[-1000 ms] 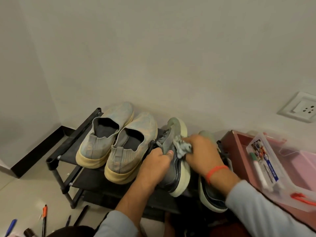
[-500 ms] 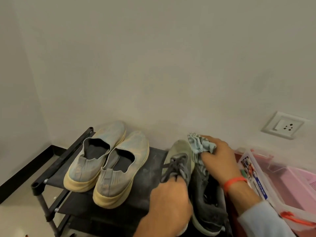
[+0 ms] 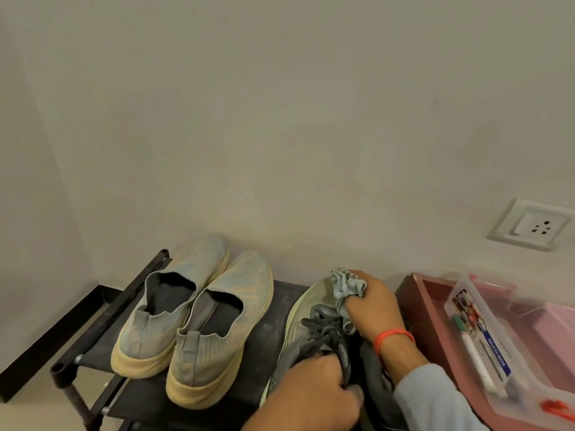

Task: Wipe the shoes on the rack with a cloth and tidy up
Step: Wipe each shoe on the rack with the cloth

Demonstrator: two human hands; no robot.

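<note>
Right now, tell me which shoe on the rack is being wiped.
The grey laced shoe at the rack's right: the right hand presses the cloth on its toe, the left hand grips its heel. The slip-ons sit untouched.

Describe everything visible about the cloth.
The cloth is small, pale grey-blue, soft and crumpled into a bunch. The right hand grips it, fingers curled round it, and presses it on the toe of the grey laced shoe on the rack. A fold hangs below the hand towards the laces.
</note>
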